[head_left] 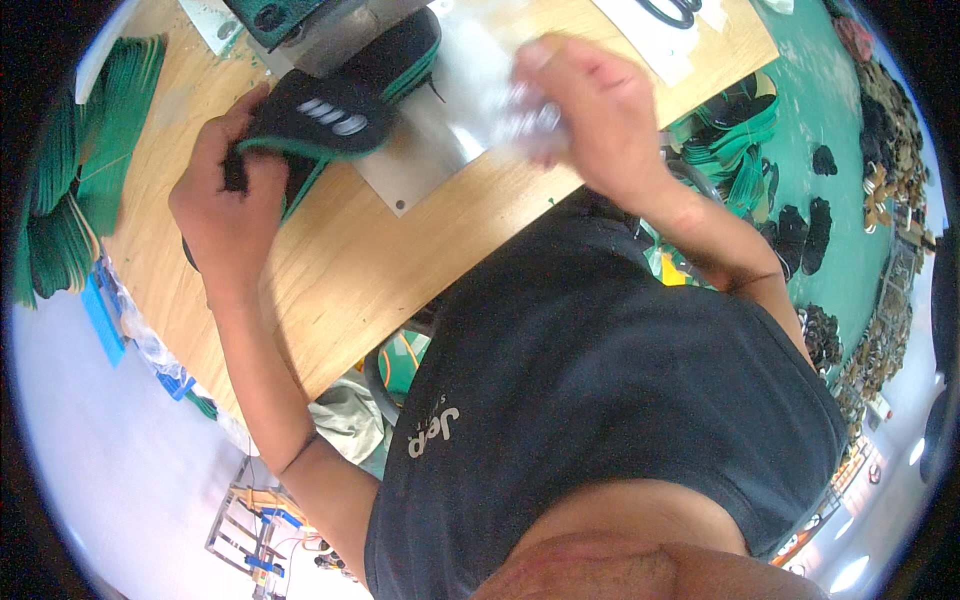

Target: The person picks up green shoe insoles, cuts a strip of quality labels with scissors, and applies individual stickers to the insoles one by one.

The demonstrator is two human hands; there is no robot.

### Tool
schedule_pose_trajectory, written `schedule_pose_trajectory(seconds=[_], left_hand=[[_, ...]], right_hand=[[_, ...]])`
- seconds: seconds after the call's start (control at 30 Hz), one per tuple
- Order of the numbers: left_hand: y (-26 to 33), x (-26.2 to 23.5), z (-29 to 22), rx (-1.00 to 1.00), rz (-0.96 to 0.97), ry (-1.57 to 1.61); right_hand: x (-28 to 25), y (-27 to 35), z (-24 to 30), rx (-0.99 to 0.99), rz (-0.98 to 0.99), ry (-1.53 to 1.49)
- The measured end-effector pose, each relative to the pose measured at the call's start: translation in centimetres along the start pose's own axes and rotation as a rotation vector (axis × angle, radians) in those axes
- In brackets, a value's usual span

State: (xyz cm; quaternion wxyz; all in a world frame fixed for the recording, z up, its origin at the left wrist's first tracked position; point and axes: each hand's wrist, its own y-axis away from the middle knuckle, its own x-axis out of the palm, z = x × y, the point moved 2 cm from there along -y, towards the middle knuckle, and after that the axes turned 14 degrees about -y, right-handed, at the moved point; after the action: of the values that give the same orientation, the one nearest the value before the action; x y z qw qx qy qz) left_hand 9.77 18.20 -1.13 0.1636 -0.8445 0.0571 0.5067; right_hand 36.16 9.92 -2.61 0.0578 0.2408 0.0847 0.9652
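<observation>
At the left of the work table, my left hand [230,200] is closed round the near end of a black insole [350,115] with a green edge and a pale printed mark. More dark, green-edged material shows beneath and behind it, partly under a metal machine head [330,40]. My right hand [600,115], smeared by motion, is raised to the right of the insole with its fingers bent. A blurred, translucent piece of film [530,120] with pale marks shows at its fingers, over a shiny metal plate [410,170].
Stacks of green-edged sheets [65,215] stand beyond the left edge of the wooden table [400,270]. A white sheet with dark loops [670,30] lies at the far right. Piled insoles [735,140] are right of the table, and dark pieces [805,235] lie on the green floor.
</observation>
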Motion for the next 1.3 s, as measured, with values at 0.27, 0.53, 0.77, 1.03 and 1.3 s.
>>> schedule_pose_trajectory(seconds=[0.27, 0.53, 0.77, 1.03, 1.3], left_hand=[[0.5, 0.3, 4.5, -0.056, -0.060, 0.372], [0.7, 0.0, 3.1, -0.022, -0.040, 0.315], [0.4, -0.1, 3.0, 0.067, -0.054, 0.222], [0.5, -0.3, 3.1, 0.102, -0.019, 0.083], [0.0, 0.8, 1.2, 0.141, 0.079, 0.135]], right_hand=[[0.9, -4.1, -1.7, 0.252, 0.124, 0.181], [1.2, -5.0, -1.1, 0.368, 0.201, 0.184], [1.4, -5.3, -1.4, 0.340, 0.157, 0.217], [1.1, -5.4, -1.8, 0.329, 0.175, 0.204], [1.4, -5.0, -1.6, 0.346, 0.145, 0.229]])
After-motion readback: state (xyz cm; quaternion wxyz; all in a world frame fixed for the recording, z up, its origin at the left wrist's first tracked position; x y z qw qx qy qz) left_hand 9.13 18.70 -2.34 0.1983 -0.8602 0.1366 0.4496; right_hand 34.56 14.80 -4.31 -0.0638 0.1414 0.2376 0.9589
